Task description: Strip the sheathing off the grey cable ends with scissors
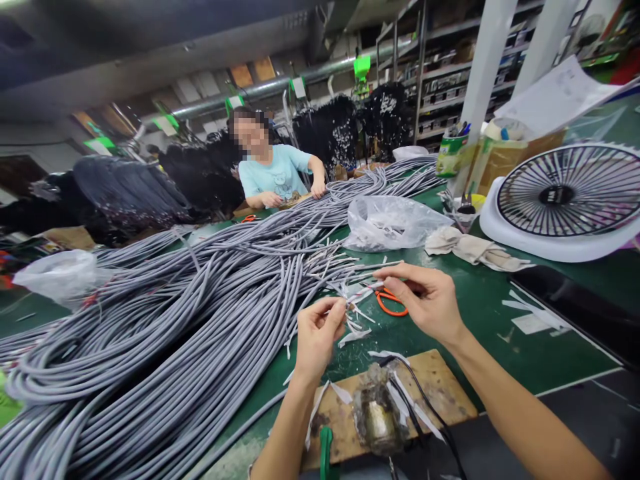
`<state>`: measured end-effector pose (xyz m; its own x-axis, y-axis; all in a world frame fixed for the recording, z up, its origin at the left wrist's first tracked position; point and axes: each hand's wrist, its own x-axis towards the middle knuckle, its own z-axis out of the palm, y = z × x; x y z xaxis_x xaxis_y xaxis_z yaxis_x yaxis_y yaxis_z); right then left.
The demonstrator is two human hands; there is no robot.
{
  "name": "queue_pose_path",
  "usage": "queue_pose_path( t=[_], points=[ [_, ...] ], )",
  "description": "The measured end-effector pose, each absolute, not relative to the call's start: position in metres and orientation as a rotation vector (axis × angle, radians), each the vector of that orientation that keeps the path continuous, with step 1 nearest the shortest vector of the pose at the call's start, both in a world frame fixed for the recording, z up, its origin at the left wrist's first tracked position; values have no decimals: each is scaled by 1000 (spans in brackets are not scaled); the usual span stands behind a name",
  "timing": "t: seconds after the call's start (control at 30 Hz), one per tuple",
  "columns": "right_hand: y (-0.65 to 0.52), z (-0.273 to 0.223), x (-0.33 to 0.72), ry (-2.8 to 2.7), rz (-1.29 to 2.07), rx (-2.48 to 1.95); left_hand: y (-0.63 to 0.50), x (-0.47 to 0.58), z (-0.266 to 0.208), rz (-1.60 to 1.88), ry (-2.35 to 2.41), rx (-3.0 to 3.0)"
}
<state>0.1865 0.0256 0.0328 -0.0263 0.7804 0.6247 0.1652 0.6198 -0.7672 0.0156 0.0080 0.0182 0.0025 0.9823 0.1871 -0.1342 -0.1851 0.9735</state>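
A huge heap of smooth grey cables [165,320] fills the left and centre of the frame, spilling across a green table [500,333]. At right stands a round white fan [565,200] with a black grille. Lower centre lies a scuffed wooden board [440,393]. Just above it, the left hand [317,333] and right hand [425,297] each pinch, fingers closed, what seems to be one thin stripped cable end [363,291].
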Motion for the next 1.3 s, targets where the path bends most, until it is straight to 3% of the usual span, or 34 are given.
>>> queue_pose_path(
  t=[0.4,0.77,1.03,1.3],
  points=[
    [28,31,184,-1742,321,-979,4,19,21,1462,1011,1559],
    [29,28,173,-1634,939,-871,-5,24,24,1411,1203,2075],
    [9,25,155,-1792,603,-881,-7,17,20,1717,1335,1903],
    [7,19,149,-1795,530,-857,-11,21,18,1727,1343,1954]
  ],
)
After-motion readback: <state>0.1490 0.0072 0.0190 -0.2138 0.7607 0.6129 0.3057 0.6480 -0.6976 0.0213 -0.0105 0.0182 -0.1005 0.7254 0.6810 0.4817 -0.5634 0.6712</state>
